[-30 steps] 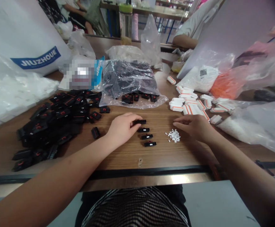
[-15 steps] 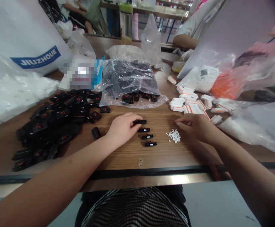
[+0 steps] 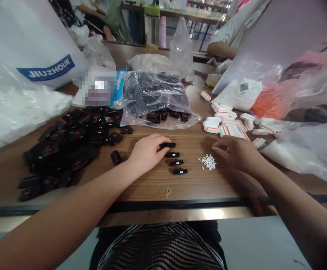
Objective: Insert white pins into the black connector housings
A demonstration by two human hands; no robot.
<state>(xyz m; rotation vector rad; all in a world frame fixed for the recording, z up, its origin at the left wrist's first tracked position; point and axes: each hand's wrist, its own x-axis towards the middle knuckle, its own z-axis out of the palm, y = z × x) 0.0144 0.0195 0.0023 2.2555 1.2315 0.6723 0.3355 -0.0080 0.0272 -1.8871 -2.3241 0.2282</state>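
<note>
My left hand point(image 3: 147, 152) is closed in a pinch on the left end of a small black connector housing point(image 3: 171, 144). Below that housing, three more black connector housings point(image 3: 176, 162) lie in a column, each with white dots in its face. To their right is a small heap of tiny white plugs point(image 3: 209, 162). Just beyond the heap, my right hand point(image 3: 234, 153) hovers with thumb and fingers drawn together; whatever the fingertips hold, if anything, is too small to make out. A single black connector point(image 3: 115, 157) rests left of my left hand.
A large pile of black connectors point(image 3: 67, 142) spreads at left. At the back lies a clear bag of black parts point(image 3: 156, 92). White pieces with orange stripes point(image 3: 230, 127) are stacked at right, near plastic bags point(image 3: 306, 150). Another person's arm point(image 3: 222, 48) rests beyond.
My right hand has shifted slightly to the right, away from the column of housings. My left hand keeps its pinch on the same connector housing. The whole view has moved a little.
</note>
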